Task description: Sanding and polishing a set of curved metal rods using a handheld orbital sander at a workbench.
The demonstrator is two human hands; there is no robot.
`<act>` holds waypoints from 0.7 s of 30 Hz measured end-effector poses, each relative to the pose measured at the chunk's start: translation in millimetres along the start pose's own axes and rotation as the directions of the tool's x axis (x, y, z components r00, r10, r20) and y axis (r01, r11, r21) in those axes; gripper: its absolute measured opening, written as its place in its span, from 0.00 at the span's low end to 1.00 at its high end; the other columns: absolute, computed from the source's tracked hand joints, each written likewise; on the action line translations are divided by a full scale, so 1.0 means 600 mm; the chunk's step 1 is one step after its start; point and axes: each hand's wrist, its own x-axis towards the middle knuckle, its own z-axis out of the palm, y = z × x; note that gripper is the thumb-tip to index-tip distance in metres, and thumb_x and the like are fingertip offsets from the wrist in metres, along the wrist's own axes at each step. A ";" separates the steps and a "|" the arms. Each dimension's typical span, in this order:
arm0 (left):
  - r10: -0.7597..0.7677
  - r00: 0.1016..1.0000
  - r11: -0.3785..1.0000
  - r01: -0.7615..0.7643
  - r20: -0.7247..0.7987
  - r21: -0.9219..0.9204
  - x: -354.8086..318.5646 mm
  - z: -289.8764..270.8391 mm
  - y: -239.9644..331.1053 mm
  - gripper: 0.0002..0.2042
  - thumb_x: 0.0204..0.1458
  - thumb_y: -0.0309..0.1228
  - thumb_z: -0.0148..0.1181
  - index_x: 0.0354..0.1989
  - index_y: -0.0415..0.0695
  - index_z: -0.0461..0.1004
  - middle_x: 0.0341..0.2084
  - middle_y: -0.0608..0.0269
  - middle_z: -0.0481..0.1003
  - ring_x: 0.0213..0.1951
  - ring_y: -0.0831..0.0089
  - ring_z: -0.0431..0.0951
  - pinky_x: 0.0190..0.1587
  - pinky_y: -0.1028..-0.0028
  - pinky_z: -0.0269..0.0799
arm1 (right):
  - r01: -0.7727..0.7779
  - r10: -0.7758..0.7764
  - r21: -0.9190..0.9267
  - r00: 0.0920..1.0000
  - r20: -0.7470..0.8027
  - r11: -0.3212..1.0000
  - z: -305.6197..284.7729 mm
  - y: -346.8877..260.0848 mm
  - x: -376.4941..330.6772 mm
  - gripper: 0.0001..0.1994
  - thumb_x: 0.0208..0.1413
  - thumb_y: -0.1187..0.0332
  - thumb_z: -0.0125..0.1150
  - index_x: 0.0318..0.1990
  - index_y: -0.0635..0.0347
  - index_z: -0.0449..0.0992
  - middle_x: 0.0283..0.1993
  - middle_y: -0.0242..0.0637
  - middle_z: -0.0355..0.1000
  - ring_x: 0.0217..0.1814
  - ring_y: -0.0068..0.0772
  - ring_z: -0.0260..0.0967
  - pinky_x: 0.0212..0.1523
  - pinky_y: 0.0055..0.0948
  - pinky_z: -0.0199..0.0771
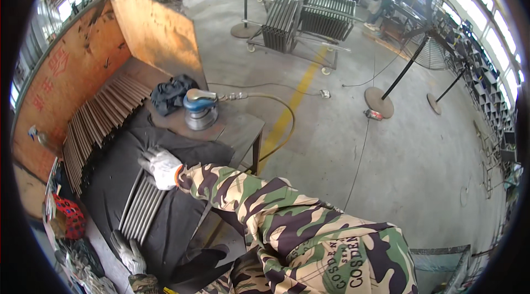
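Observation:
A row of several grey metal rods (144,214) lies side by side on a black cloth (190,156) spread over the workbench. My right hand (163,168), in a white work glove with an orange cuff edge, rests on the far ends of the rods, fingers stretched out and slightly blurred. At their near ends is my left hand (129,254), also gloved, its fingers extended flat beside the outer rod. Neither hand is wrapped round a rod. Beyond the right hand stands a blue and grey air sander (201,109) on the bench.
Brown rods (99,120) are stacked along the bench's left, against orange wooden boards (69,68). A dark crumpled cloth (172,94) lies by the sander, whose hose (292,120) loops off the bench. A red patterned item (69,217) sits at the near left; a rod-laden cart (281,29) stands beyond.

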 end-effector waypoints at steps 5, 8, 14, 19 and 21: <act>0.004 1.000 0.999 -0.004 0.002 0.054 0.000 0.004 -0.007 0.37 0.73 0.44 0.49 0.80 0.29 0.52 0.79 0.31 0.54 0.80 0.36 0.51 0.82 0.49 0.47 | 0.020 -0.023 0.047 0.998 0.061 0.999 -0.015 0.001 0.005 0.35 0.56 0.57 0.69 0.69 0.64 0.70 0.66 0.56 0.72 0.70 0.60 0.69 0.73 0.55 0.67; -0.024 0.999 0.995 0.020 0.044 0.094 0.001 -0.003 0.006 0.38 0.72 0.46 0.49 0.80 0.28 0.52 0.78 0.29 0.54 0.79 0.34 0.52 0.82 0.48 0.48 | -0.038 0.035 0.010 0.982 0.185 0.999 -0.056 0.008 0.013 0.32 0.60 0.50 0.66 0.66 0.62 0.73 0.62 0.52 0.75 0.68 0.52 0.71 0.66 0.51 0.72; -0.041 0.999 0.999 0.041 -0.021 0.004 -0.002 -0.017 0.047 0.36 0.68 0.39 0.56 0.81 0.35 0.55 0.77 0.28 0.57 0.77 0.34 0.56 0.81 0.52 0.51 | 0.004 -0.083 -0.253 0.950 -0.301 0.967 -0.114 0.106 -0.022 0.11 0.59 0.59 0.63 0.36 0.57 0.82 0.39 0.44 0.81 0.42 0.48 0.81 0.44 0.51 0.79; 0.017 0.995 0.999 -0.012 -0.095 0.050 -0.022 -0.030 0.062 0.37 0.64 0.39 0.61 0.76 0.29 0.59 0.72 0.27 0.62 0.74 0.31 0.60 0.78 0.47 0.55 | 0.121 -0.198 -0.255 0.932 -0.304 0.959 -0.142 0.094 -0.026 0.17 0.55 0.56 0.69 0.47 0.55 0.82 0.51 0.47 0.79 0.58 0.53 0.76 0.59 0.52 0.77; 0.023 0.992 1.000 -0.020 -0.123 0.021 -0.021 -0.030 0.067 0.37 0.63 0.41 0.61 0.75 0.29 0.60 0.71 0.27 0.63 0.73 0.30 0.61 0.76 0.44 0.57 | 0.068 -0.080 -0.188 0.995 -0.054 0.980 -0.167 0.084 -0.014 0.27 0.55 0.53 0.72 0.61 0.54 0.80 0.64 0.48 0.77 0.65 0.56 0.73 0.66 0.49 0.75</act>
